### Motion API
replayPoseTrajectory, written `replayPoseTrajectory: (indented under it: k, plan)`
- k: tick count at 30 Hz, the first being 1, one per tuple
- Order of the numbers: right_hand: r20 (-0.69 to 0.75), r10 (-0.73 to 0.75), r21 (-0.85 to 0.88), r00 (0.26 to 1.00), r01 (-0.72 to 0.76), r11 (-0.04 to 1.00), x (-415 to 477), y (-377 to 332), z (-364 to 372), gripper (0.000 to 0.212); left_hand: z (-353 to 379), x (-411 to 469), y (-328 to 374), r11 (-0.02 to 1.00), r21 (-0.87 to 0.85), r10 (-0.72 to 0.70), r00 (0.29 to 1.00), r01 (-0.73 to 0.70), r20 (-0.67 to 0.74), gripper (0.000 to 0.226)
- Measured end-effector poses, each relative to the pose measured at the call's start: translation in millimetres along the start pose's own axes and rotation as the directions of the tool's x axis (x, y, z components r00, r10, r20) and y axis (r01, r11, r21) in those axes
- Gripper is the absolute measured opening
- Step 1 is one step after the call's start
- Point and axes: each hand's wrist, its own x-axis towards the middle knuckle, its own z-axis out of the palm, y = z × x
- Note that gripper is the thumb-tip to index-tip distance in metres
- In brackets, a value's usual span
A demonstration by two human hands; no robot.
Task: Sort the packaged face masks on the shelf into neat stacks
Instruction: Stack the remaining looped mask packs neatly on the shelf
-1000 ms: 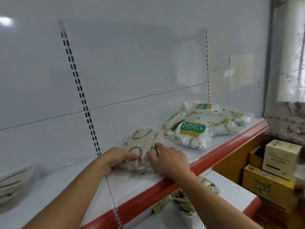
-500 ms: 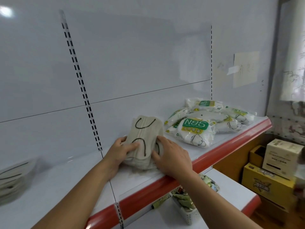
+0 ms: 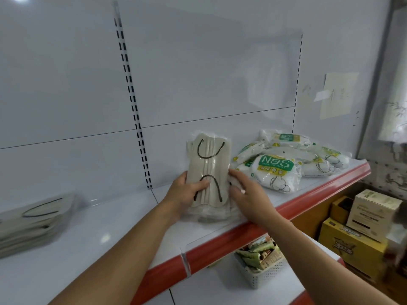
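left hand (image 3: 185,195) gripping beige mask pack (image 3: 208,170) (tilted upright), right hand (image 3: 248,197) alongside

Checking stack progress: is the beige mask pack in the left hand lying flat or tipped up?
Tipped up: the left hand grips the beige mask pack, whose top end leans toward the back panel.
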Motion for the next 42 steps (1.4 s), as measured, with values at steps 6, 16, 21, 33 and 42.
replayPoseTrajectory:
  k: [6, 16, 21, 33, 42]
  plan:
    - [-0.122, 0.074, 0.415, 0.990, -0.017, 0.910, 1, -39, 11, 0.066, -23, -15, 14, 0.996, -0.001, 0.093, 0.996, -0.093, 0.001, 0.034]
    - [0.004, 0.146, -0.151, 0.989, -0.144, 0.978, 17, -61, 48, 0.062, -117, -50, 20, 0.995, -0.006, 0.096, 0.982, -0.098, -0.160, 0.028]
    - [-0.015, -0.066, 0.260, 0.998, 0.068, 0.963, 10, -102, 74, 0.064, -162, -75, 25, 0.986, 0.114, 0.138, 0.977, -0.121, -0.161, 0.034]
    - [0.145, -0.331, 0.772, 0.933, 0.103, 0.627, 6, -183, 98, 0.086, -261, -156, 106, 0.687, 0.716, 0.150, 0.988, -0.127, 0.030, 0.057]
    - [0.459, -0.349, 0.631, 0.817, -0.024, 0.775, -19, -179, 164, 0.034, -304, -194, 88, 0.502, 0.861, 0.036, 0.993, 0.076, -0.109, 0.060]
